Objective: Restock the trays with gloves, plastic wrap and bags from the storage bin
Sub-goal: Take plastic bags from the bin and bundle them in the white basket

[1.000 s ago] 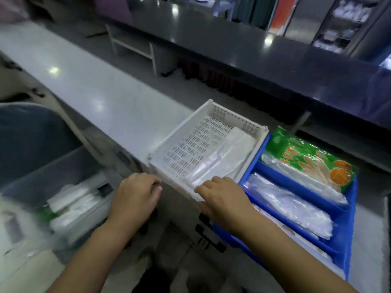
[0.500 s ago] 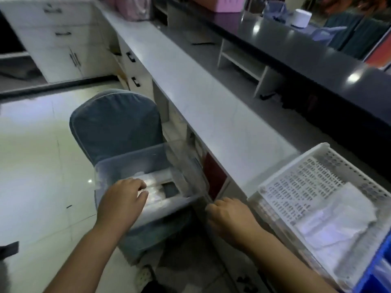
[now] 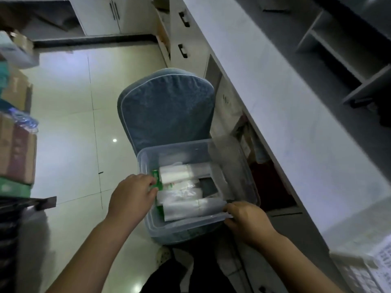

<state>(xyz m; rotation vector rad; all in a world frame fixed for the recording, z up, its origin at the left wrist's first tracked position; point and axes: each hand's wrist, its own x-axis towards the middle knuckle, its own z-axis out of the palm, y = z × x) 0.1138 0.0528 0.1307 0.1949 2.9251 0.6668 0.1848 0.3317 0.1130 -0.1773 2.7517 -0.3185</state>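
Observation:
A clear plastic storage bin [image 3: 251, 180] sits on a blue-cushioned chair [image 3: 167, 111]. Inside lie white rolls and packs of plastic wrap and bags [image 3: 182, 195] and a green-edged packet [image 3: 157, 179] against the left wall. My left hand [image 3: 132, 195] reaches over the bin's left rim, its fingers closed on the green-edged packet. My right hand [image 3: 246, 219] grips the bin's near right rim. A corner of the white perforated tray [image 3: 359, 269] shows at the bottom right on the counter.
A long grey counter [image 3: 285, 115] runs along the right, with cupboard openings beneath it beside the chair. Stacked cardboard boxes [image 3: 17, 149] stand at the left edge. White cabinets [image 3: 101, 13] line the far wall across a glossy tiled floor [image 3: 69, 115].
My view has swung left from the trays to the bin on the chair. My left hand has gone into the bin onto the green-edged packet; my right hand has moved from the tray to the bin's rim.

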